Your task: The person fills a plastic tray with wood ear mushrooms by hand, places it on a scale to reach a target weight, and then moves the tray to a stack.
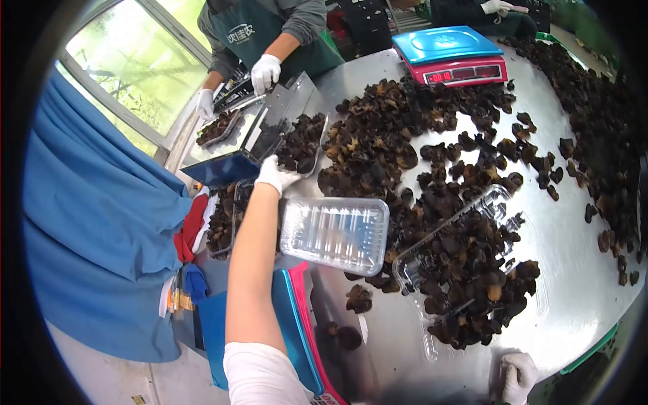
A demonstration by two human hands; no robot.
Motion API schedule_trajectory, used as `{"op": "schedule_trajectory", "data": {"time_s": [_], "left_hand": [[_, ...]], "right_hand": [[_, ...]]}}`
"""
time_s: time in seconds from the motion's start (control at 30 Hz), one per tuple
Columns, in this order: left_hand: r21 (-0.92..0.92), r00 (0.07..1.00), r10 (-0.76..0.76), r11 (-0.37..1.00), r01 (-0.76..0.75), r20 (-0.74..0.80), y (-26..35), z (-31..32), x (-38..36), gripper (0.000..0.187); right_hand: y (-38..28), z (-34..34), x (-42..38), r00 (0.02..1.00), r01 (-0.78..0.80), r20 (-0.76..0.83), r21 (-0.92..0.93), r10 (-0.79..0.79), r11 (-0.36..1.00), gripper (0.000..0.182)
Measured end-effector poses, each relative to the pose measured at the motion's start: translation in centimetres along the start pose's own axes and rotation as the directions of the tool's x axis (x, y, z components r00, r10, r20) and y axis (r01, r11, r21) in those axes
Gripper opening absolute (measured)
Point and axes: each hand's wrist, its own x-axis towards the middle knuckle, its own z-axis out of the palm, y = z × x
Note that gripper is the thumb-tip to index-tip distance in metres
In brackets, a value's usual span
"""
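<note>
My left hand, in a white glove, reaches far forward and rests on the near edge of a clear plastic tray filled with dark dried mushrooms. Its fingers curl over the tray's rim. An empty clear tray lies just right of my forearm. A second clear tray, heaped with mushrooms, sits nearer to me on the right. My right hand, also gloved, rests at the table's near edge with fingers curled and nothing seen in it.
A big pile of loose mushrooms covers the steel table. A blue and red scale stands at the back. Another person in a green apron handles trays at the far left. Blue cloth hangs on the left.
</note>
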Motion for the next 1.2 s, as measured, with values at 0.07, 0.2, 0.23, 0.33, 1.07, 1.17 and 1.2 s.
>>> {"op": "schedule_trajectory", "data": {"time_s": [0.07, 0.2, 0.23, 0.33, 1.07, 1.17, 1.2], "left_hand": [[0.019, 1.0, 0.025, 1.0, -0.025, -0.002, 0.9, 0.7, -2.1, 0.051], [0.133, 0.993, 0.065, 0.99, -0.051, -0.101, 1.4, 3.9, -11.2, 0.06], [0.204, 0.995, 0.079, 0.977, -0.064, -0.066, 1.0, 4.3, -13.4, 0.06], [0.464, 0.923, 0.2, 0.817, -0.342, 0.329, -3.9, 4.9, -23.0, 0.041], [0.724, 0.946, 0.035, 0.634, -0.271, 0.323, -18.0, 3.2, -36.6, 0.021], [0.724, 0.956, -0.002, 0.654, -0.221, 0.294, -18.1, 2.1, -35.7, 0.023], [0.713, 0.956, -0.007, 0.668, -0.213, 0.292, -17.9, 2.0, -35.5, 0.023]], "right_hand": [[-0.3, 0.4, 0.6, 0.997, 0.066, -0.039, -0.03, -0.068, 0.997, 0.014], [0.1, 0.5, 0.1, 0.999, 0.046, -0.014, -0.038, -0.047, 0.998, 0.02], [0.1, 0.3, 0.2, 0.999, 0.048, 0.014, -0.03, -0.047, 0.998, 0.02], [-0.3, -0.6, 0.7, 0.993, 0.002, 0.118, 0.143, -0.019, 0.99, 0.02], [-1.0, -1.3, 26.6, 0.946, 0.288, 0.224, -0.245, -0.235, 0.926, 0.029], [-0.7, 0.1, 27.5, 0.931, 0.294, 0.289, -0.242, -0.221, 0.925, 0.029], [-0.8, 0.4, 27.8, 0.928, 0.321, 0.269, -0.229, -0.257, 0.919, 0.029]]}}
